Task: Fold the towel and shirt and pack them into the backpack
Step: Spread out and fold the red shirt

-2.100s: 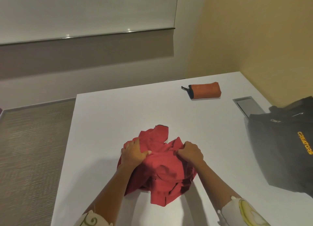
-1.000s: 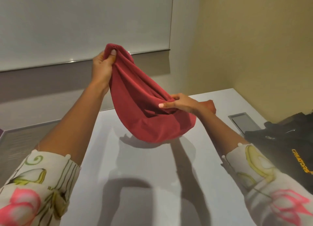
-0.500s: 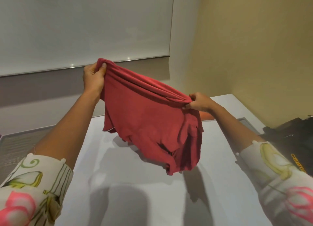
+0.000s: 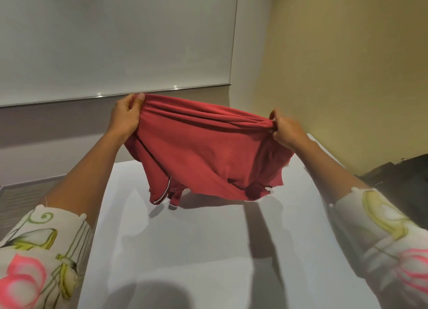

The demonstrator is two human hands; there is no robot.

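You hold the shirt (image 4: 203,155) in the air over the far half of the table (image 4: 185,250), stretched between both hands. Your left hand (image 4: 126,116) grips one bunched end at the upper left, fingers curled round the cloth and thumb pressed on top of the gather. Your right hand (image 4: 286,129) grips the other bunched end at the upper right, a little lower than the left, with fingers and thumb closed on a tight wad of fabric.

The top edge runs between the hands in several lengthwise pleats, pulled fairly taut. Below it the red cloth sags in a loose pouch. A white-trimmed part (image 4: 165,194) hangs lowest on the left side, and a crumpled flap hangs on the right. The lowest folds are close above the tabletop and cast a shadow on it just beneath; contact with the surface cannot be confirmed. The shirt is not folded.

The backpack (image 4: 403,183), black, sits at the right edge of the view, by the table's right side and partly behind your right forearm, well apart from the shirt. Whether it is open cannot be told.

Both forearms are bare, with floral sleeves (image 4: 34,257) ending near the elbow. Behind the table are a white blind (image 4: 115,37) on the left and a yellow wall (image 4: 347,65) on the right.
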